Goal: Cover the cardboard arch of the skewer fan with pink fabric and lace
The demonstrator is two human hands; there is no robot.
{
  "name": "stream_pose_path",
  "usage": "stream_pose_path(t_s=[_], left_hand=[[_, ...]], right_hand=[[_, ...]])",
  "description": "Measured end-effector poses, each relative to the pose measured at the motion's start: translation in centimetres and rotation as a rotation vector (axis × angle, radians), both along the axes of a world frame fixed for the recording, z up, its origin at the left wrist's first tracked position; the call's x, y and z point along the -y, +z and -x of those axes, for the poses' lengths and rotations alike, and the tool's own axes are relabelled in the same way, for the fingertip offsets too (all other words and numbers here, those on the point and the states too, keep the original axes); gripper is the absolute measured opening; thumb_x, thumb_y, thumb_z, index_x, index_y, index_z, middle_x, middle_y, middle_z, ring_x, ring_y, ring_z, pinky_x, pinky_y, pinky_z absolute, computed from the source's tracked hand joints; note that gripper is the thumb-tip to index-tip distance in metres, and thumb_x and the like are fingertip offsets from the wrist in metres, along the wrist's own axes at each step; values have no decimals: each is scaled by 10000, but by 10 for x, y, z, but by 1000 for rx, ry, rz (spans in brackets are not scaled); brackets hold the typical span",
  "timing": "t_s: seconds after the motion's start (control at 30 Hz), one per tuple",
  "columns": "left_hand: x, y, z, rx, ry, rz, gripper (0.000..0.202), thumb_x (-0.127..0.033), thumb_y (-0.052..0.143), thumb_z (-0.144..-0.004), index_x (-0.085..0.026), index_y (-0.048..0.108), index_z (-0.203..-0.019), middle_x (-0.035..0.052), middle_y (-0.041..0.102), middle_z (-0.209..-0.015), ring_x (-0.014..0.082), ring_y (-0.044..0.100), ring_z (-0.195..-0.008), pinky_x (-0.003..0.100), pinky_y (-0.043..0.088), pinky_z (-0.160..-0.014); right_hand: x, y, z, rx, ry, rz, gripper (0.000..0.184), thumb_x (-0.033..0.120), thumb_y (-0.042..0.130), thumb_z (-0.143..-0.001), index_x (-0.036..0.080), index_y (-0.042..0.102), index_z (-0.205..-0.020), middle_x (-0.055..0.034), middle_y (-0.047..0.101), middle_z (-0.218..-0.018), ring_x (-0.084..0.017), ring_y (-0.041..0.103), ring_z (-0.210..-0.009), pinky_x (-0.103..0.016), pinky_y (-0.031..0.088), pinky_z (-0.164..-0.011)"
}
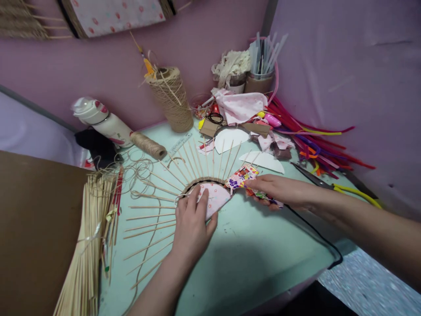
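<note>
My right hand (268,189) is wrapped around a flower-patterned glue gun (242,176), whose black cord trails off to the right. The gun's nozzle points down at the right end of a half-round piece covered in pink printed fabric (219,198). Thin wooden sticks (158,184) fan out from the curved edge of that piece, where a band of twine and a dark line run along it. Spread fingers of my left hand (194,219) lie on the fabric and cover its left part. Twine (158,219) runs down across the sticks on the left.
A bundle of sticks (87,245) lies at left beside a brown board (36,237). Behind are a white bottle (105,120), a small twine roll (148,145) and a large twine cone (171,101). Yellow-handled scissors (332,185) and pipe cleaners (305,140) lie right, near white half-circles (263,160).
</note>
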State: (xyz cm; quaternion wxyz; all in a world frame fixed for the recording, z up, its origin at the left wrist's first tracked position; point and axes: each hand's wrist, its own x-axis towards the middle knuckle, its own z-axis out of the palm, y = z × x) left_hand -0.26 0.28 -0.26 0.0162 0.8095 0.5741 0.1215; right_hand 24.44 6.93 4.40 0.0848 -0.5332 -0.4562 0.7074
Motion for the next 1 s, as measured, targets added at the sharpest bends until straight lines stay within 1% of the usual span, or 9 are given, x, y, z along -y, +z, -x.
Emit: stream_pose_path(t_s=[0.27,0.4,0.53,0.63,0.73,0.83,1.0], left_hand=[[0,-2,0,-2,8,-5,479,-297,583,-870,-132,529,-1317,166,484,-1419,315,453,-1095,498,457,-924],[0,0,-1,8,11,-9,474,-287,581,-871,-151,523,-1321,161,491,-1409,313,462,-1100,496,454,-929],[0,2,-1,8,10,-8,467,-278,575,-872,-149,525,-1319,172,485,-1412,320,457,-1122,503,454,-930],[0,2,-1,7,3,-15,476,-278,582,-867,-157,522,-1324,170,488,-1409,322,458,-1125,510,449,-934],[0,2,0,-4,-7,-20,481,-288,587,-865,-136,525,-1317,173,493,-1402,318,460,-1101,507,449,-934],[0,2,-1,-7,7,-8,472,-286,582,-870,-137,528,-1314,166,489,-1407,316,456,-1105,495,452,-931],[0,3,-2,-3,10,4,472,-291,582,-872,-140,529,-1316,163,486,-1411,318,449,-1109,494,454,-924]], right_hand=[[1,9,2,47,15,-11,416,599,523,-836,191,510,-752,44,433,-584,-77,357,-485,-218,249,-438],[3,11,0,29,21,-15,410,595,550,-819,199,497,-731,41,430,-582,-84,361,-489,-230,261,-448],[5,13,0,36,19,-12,429,622,559,-797,209,485,-709,34,423,-575,-93,351,-487,-244,242,-445],[6,14,0,35,19,-11,437,627,564,-791,209,477,-694,33,413,-574,-94,346,-493,-244,249,-449],[7,11,-2,16,16,-18,424,611,562,-802,205,485,-705,33,421,-585,-92,351,-499,-238,261,-451],[8,11,-4,20,24,-26,415,602,555,-810,204,493,-711,31,430,-589,-94,362,-503,-240,271,-451],[10,13,-4,41,16,-31,437,633,557,-791,207,493,-713,30,428,-584,-97,362,-502,-244,268,-448]])
